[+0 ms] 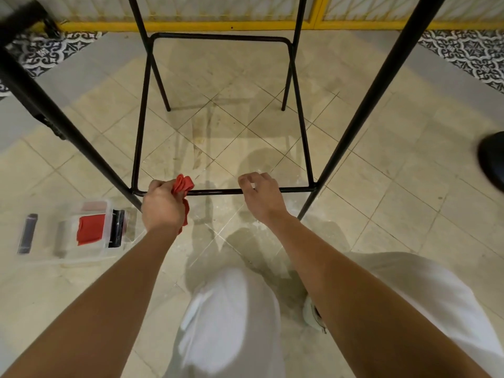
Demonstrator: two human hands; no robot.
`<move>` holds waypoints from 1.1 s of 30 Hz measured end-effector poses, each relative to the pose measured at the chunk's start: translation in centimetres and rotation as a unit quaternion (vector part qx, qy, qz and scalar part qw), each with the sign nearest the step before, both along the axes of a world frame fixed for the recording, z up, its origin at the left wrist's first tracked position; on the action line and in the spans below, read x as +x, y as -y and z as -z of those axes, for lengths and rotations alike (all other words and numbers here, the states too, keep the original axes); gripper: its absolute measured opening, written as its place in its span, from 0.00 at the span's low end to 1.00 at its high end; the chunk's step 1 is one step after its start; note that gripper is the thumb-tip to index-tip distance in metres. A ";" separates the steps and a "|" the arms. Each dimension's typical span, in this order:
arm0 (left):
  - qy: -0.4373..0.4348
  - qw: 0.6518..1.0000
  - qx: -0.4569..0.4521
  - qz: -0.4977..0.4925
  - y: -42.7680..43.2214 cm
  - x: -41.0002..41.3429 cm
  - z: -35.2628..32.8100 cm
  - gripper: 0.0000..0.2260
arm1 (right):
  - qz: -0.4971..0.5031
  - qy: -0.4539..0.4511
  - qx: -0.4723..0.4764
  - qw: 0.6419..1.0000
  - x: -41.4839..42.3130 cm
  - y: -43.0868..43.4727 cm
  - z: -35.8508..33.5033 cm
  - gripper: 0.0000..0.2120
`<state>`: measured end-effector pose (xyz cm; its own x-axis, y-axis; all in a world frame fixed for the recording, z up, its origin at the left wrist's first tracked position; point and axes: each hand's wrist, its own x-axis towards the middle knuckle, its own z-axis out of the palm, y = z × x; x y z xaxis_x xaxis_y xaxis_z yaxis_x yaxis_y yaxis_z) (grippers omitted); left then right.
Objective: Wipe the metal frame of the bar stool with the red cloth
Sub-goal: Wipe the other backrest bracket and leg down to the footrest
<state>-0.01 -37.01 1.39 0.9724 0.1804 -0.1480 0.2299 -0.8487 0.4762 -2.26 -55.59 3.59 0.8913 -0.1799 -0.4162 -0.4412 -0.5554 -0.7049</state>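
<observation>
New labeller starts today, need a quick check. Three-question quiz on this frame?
1. Which hand holds the cloth?
2. True or false: the cloth is pressed on the floor.
3. The clear box holds something: A red, B green, C blue.

Key: 1 left hand. 2 false, it is on the near low rung. 3 A.

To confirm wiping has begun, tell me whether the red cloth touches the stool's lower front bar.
Touching. The head view shows the red cloth, gripped by the left hand, bunched directly over the lower front bar, no gap visible.
</observation>
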 end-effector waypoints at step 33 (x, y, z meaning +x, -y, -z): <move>-0.061 0.977 -0.115 0.168 14.2 -0.5 -2.0 0.12 | 0.129 0.008 0.073 0.989 -1.8 6.6 -0.8 0.25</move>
